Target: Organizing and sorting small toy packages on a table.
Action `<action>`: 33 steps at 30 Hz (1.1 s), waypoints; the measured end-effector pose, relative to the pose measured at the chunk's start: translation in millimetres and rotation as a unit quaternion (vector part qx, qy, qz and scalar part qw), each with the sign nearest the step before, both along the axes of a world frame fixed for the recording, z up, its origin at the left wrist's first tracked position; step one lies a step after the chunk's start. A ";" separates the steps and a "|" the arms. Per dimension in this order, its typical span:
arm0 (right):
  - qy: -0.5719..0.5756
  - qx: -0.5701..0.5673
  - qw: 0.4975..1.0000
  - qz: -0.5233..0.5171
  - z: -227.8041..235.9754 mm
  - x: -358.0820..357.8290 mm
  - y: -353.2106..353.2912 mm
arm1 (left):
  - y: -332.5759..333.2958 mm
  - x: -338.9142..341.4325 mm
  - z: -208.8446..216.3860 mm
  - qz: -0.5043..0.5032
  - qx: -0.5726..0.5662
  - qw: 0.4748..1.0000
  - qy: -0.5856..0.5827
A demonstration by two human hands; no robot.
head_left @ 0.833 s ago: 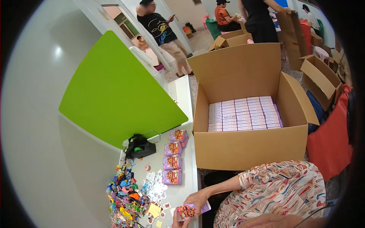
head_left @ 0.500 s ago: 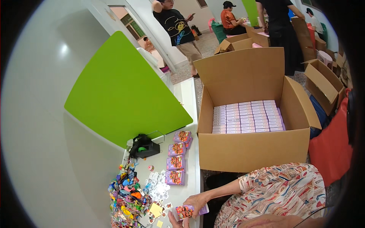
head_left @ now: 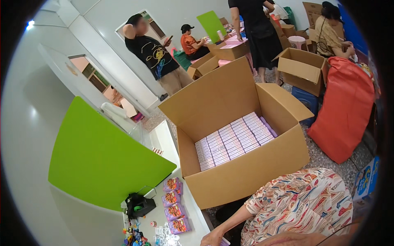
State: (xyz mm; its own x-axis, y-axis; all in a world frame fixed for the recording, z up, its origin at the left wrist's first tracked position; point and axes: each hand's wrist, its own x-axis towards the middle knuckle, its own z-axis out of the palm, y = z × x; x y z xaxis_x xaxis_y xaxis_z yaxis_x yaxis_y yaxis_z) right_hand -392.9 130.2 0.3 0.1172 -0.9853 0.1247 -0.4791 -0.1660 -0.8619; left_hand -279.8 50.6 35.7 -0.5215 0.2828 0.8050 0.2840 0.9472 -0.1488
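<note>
At the lower edge my right hand (head_left: pixel 211 239) reaches in from the right, closed on a small purple box (head_left: pixel 225 242); only a sliver of that box shows beside the hand. The fingertips are cut off by the frame. My left hand is out of view. On the white table left of my hand, several purple printed boxes (head_left: pixel 179 225) lie in a row running away from me. Nearer the edge are a heap of small white printed pieces (head_left: pixel 166 236) and a pile of small colourful trinkets (head_left: pixel 134 237), both partly cut off.
A large open carton (head_left: pixel 246 176) with rows of small boxes (head_left: pixel 234 141) stands right of the table. A black tape dispenser (head_left: pixel 141 207) sits beside a green panel (head_left: pixel 102 160). A red bag (head_left: pixel 344 110), another carton (head_left: pixel 301 69) and several people are farther back.
The view has tilted and swung, so the table and carton sit lower and further left. My left hand has gone out of view, and most of the held box too.
</note>
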 end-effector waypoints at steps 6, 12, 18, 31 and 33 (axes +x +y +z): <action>0.020 -0.026 0.999 0.032 1.7 6.0 -4.3 | -1.8 10.8 -16.6 0.020 0.106 0.993 -0.039; -0.049 0.029 0.996 0.071 7.5 10.3 -5.6 | -7.3 31.1 -22.8 0.048 0.204 0.974 -0.083; -0.108 0.050 0.993 -0.017 -16.9 24.0 -18.6 | 13.5 87.4 3.2 0.148 0.294 0.934 -0.137; -0.126 0.037 0.991 -0.008 0.6 18.8 -7.9 | 13.8 99.1 17.4 0.189 0.759 0.610 -0.124; -0.107 0.092 0.990 -0.003 18.1 13.6 -5.1 | 19.8 95.7 11.0 0.268 0.665 0.680 -0.153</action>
